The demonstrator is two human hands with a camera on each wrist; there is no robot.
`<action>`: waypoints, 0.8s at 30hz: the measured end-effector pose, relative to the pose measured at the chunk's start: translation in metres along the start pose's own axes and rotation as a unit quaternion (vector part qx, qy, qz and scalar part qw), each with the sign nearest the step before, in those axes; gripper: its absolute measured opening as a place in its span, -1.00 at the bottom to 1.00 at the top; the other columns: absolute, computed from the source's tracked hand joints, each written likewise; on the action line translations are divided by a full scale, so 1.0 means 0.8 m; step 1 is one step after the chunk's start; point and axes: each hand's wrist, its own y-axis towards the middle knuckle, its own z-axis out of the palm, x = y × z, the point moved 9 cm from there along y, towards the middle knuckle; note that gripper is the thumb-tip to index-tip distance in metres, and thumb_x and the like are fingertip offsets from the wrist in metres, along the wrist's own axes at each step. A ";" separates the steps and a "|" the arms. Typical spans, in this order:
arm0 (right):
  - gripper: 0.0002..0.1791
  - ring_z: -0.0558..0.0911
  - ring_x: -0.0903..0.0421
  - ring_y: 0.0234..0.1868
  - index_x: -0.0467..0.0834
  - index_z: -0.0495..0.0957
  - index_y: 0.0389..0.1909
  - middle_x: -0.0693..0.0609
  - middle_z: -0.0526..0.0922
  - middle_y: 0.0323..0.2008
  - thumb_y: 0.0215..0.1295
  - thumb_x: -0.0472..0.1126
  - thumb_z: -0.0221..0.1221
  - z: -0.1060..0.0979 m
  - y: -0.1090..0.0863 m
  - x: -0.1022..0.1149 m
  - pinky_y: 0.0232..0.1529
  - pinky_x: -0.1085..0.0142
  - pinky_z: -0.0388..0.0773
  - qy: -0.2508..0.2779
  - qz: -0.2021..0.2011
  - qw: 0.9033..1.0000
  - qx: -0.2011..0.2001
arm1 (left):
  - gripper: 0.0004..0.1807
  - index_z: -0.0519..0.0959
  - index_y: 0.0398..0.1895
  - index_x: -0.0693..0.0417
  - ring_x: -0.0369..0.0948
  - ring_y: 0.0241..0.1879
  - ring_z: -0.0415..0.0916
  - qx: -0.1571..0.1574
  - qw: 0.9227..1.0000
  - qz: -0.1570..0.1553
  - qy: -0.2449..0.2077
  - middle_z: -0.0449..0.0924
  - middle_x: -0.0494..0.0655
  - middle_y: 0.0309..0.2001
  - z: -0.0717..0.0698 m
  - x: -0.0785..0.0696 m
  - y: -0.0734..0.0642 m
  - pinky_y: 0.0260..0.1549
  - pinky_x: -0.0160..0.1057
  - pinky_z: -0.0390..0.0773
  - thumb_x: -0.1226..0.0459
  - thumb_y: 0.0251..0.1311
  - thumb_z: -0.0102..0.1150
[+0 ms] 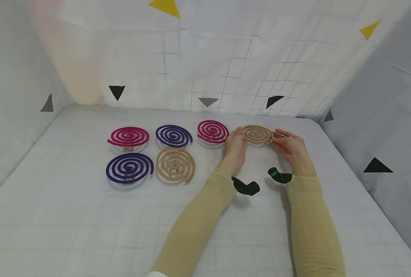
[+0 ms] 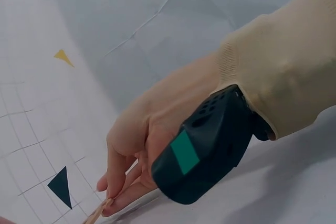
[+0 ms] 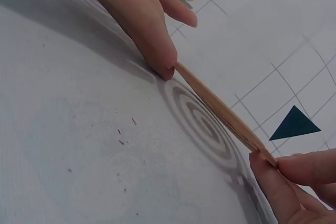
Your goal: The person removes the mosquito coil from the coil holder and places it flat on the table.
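Observation:
A beige mosquito coil [image 1: 256, 134] is held level between both hands above the white table. Its left edge is gripped by the left hand [image 1: 235, 151], whose thumb [image 3: 167, 59] touches the rim in the right wrist view. The right hand [image 1: 292, 149] pinches the opposite edge between thumb and fingers [image 2: 125, 199]. Seen edge-on in the right wrist view, the coil [image 3: 226, 113] casts a spiral shadow on the tabletop below. Just left of the left hand sits a magenta coil [image 1: 212, 131]. Part of the left hand's grip is hidden.
Further left are another magenta coil [image 1: 129, 135], a dark blue coil [image 1: 173, 135], a second blue one [image 1: 129, 168] and a beige coil [image 1: 174, 163]. Small supports show beneath some. Dark wrist cameras [image 1: 245, 187] jut inward from both sleeves. White walls [image 1: 205, 65] enclose the table [image 1: 87, 234].

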 end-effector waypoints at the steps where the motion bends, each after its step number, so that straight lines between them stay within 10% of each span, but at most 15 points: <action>1: -0.26 0.33 0.06 0.41 -0.24 0.10 0.53 -0.14 0.28 0.41 0.34 -0.64 -0.08 -0.001 0.000 0.000 0.05 0.39 0.62 0.002 0.000 1.000 -0.005 | -0.35 0.30 0.36 0.36 0.08 0.52 0.06 -0.002 1.000 0.000 0.003 0.09 0.32 0.50 0.000 0.000 0.000 0.48 -0.01 0.12 0.67 0.12 -0.20; 14: -0.31 0.55 0.13 0.09 -0.31 0.24 0.45 -0.06 0.55 -0.03 0.28 -0.66 0.01 -0.009 -0.002 -0.001 0.05 0.39 0.62 0.026 -0.024 0.996 -0.086 | -0.40 0.28 0.36 0.36 0.05 0.52 0.07 -0.021 0.999 0.001 0.048 0.13 0.30 0.49 -0.003 0.007 -0.003 0.46 -0.07 0.21 0.62 0.17 -0.14; 24: -0.31 0.44 0.12 0.29 -0.22 0.29 0.45 -0.15 0.39 0.36 0.29 -0.62 0.01 0.001 -0.004 0.001 0.33 0.34 0.40 -0.050 -0.038 0.992 -0.107 | -0.42 0.29 0.37 0.34 0.03 0.48 0.16 0.002 0.998 -0.004 0.060 0.25 0.26 0.44 -0.001 0.008 -0.002 0.47 -0.07 0.17 0.60 0.22 -0.11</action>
